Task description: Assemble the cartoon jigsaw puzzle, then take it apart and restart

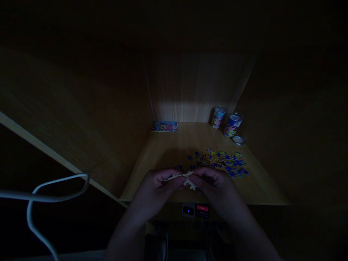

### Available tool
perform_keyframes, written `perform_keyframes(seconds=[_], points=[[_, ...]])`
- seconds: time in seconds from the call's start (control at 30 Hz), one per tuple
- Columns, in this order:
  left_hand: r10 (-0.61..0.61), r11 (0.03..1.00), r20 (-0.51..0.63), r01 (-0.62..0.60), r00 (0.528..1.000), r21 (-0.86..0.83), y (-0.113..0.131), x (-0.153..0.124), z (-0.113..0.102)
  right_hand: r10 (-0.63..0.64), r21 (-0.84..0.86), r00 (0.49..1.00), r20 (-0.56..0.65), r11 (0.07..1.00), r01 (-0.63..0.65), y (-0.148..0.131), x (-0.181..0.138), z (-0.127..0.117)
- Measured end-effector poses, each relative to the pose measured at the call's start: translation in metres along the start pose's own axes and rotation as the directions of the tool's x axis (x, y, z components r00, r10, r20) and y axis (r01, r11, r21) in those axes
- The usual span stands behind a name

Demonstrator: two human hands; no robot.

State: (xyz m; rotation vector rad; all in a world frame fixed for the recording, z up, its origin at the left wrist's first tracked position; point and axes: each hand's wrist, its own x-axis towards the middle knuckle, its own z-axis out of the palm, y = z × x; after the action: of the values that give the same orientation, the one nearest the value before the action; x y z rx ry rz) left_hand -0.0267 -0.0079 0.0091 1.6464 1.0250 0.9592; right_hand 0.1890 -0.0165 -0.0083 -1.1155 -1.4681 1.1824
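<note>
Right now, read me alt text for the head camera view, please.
A left hand and right hand hold joined pale jigsaw pieces over a wooden desk. Beyond them lie scattered blue and yellow puzzle pieces, a cartoon picture card, a printed canister, a second canister and a round lid.

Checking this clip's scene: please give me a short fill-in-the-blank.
The pale jigsaw pieces are held by ____ hands, the left hand and right hand.
One printed tin and another stand toward the back ____ corner of the wooden desk.
A picture card lies at the back ____ corner.
The heap of coloured pieces lies nearer the ____ hand.

Missing words: both; right; left; right.
</note>
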Motion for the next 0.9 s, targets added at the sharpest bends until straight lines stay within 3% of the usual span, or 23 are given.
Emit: perform_keyframes(seconds=[0.1,0.23,0.3,0.4,0.5,0.6,0.9], points=[[-0.015,1.000,-0.014,0.015,1.000,0.018,-0.001,0.000,0.002,-0.049,-0.102,0.998,-0.044,0.994,0.044,-0.001,-0.001,0.003],[0.000,0.993,-0.065,0.008,0.998,0.121,-0.007,0.003,0.005,-0.260,-0.399,0.955,-0.141,0.898,0.185,-0.007,-0.003,0.010],[0.011,0.992,-0.093,0.001,0.996,0.126,-0.009,0.003,0.006,-0.338,-0.463,0.930,-0.144,0.854,0.239,-0.009,-0.004,0.013],[0.005,0.996,-0.103,0.004,0.995,0.089,-0.007,0.002,0.004,-0.332,-0.392,0.932,-0.148,0.885,0.253,-0.009,-0.005,0.014],[-0.001,0.999,-0.049,0.003,0.999,0.045,-0.003,0.001,0.001,-0.164,-0.164,0.977,-0.139,0.976,0.141,-0.006,-0.004,0.010],[0.001,1.000,-0.012,-0.001,1.000,0.019,0.000,0.001,0.000,-0.029,-0.006,0.996,-0.086,1.000,0.028,-0.005,-0.003,0.005],[-0.049,0.995,-0.076,0.055,0.996,0.081,-0.002,0.004,0.003,-0.070,0.003,0.997,-0.030,0.998,0.070,-0.009,-0.005,0.008]])
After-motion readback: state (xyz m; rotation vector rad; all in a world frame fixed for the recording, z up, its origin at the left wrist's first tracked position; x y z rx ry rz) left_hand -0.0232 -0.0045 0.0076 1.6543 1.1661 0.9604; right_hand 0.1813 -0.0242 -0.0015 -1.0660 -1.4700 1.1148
